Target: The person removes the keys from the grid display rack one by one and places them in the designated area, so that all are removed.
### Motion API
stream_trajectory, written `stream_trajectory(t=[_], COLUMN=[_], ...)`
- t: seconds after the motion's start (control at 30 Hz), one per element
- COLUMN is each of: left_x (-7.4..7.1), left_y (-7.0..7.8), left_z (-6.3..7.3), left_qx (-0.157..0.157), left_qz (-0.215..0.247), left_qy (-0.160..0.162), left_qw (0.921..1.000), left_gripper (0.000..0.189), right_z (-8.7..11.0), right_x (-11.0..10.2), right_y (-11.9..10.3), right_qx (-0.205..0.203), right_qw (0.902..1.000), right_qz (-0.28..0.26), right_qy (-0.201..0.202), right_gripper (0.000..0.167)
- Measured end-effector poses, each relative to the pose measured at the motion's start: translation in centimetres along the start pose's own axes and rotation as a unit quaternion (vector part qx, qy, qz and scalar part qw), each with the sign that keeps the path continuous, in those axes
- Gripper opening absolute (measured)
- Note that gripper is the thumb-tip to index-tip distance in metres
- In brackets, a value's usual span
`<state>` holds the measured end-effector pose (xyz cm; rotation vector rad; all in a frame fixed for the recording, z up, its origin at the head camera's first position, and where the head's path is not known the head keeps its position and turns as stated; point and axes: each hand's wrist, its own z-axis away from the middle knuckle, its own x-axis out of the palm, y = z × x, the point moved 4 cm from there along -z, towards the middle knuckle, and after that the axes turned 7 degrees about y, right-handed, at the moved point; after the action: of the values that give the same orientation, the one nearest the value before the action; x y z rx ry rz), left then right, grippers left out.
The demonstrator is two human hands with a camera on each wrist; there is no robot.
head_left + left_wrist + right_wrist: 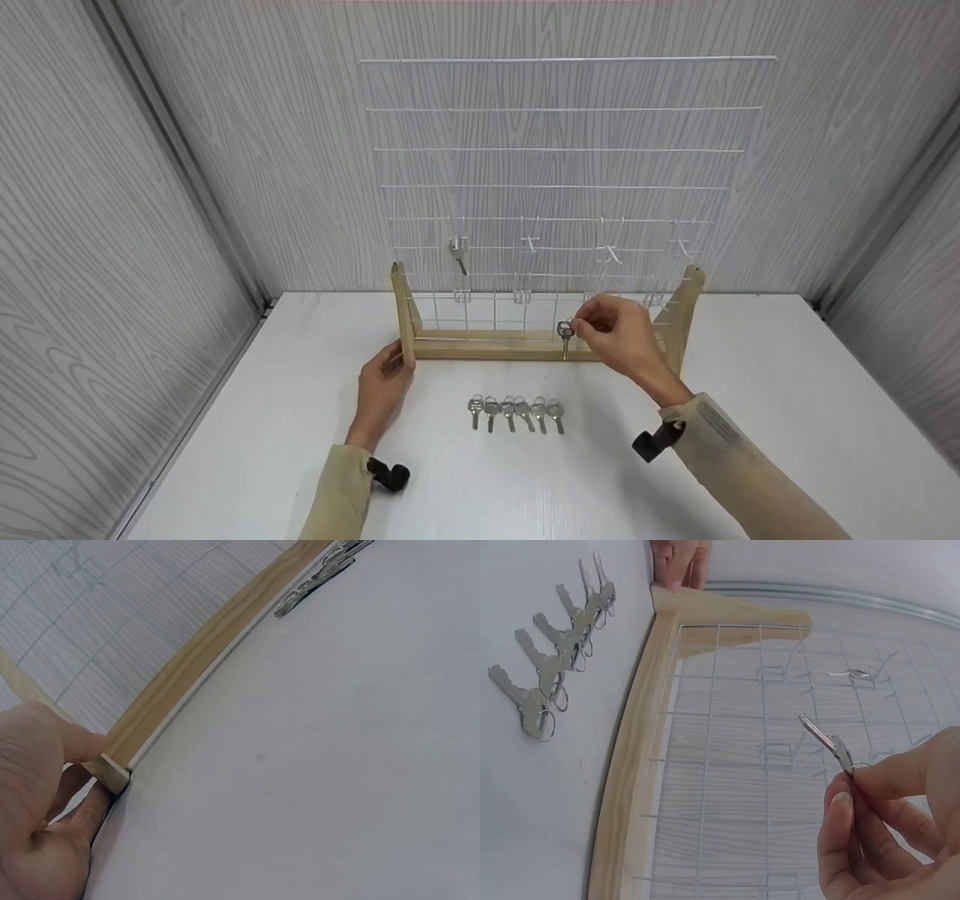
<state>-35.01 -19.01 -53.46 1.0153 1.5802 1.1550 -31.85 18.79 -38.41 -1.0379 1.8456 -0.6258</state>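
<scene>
My right hand (619,334) pinches a silver key (565,341) by its small ring, with the blade pointing down in front of the wire grid's lower part. In the right wrist view the held key (829,744) stays apart from the grid's hooks. My left hand (385,382) grips the left end of the wooden stand (480,349), thumb and fingers on either side of the wood (112,774). A white wire grid (555,186) rises from the stand. One key (458,255) hangs on its upper left hook. Several keys with rings (508,409) lie in a row on the table.
More white hooks (531,244) sit on the grid in two rows, the other upper ones bare. The white table (300,450) meets grey wood-patterned panels (187,90) at the back and sides. A dark camera (651,444) is strapped at the right wrist.
</scene>
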Motion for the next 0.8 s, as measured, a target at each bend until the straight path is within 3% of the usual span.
stream_trajectory(t=[0.13,0.37,0.57,0.8], left_x=[0.2,0.2,-0.2,-0.1], left_y=[0.0,0.0,0.0,0.2], left_z=[0.0,0.1,0.2,0.0], left_qx=[0.002,0.005,0.0,0.005], left_qz=[0.003,0.002,0.002,0.004], left_qy=[0.002,-0.003,0.005,-0.001], left_qw=[1.0,1.0,1.0,1.0], left_gripper=[0.053,0.053,0.053,0.053], right_z=[0.9,2.7,2.9,3.1], right_x=[0.0,0.6,1.3,1.3], right_y=[1.4,4.4,5.0,5.5], right_qx=[0.014,0.078,0.09,0.104], right_qw=[0.9998,0.9954,0.9906,0.9881], right_qz=[-0.014,-0.055,-0.101,-0.111], right_qy=[-0.003,-0.013,-0.021,-0.018], right_gripper=[0.004,0.005,0.006,0.005])
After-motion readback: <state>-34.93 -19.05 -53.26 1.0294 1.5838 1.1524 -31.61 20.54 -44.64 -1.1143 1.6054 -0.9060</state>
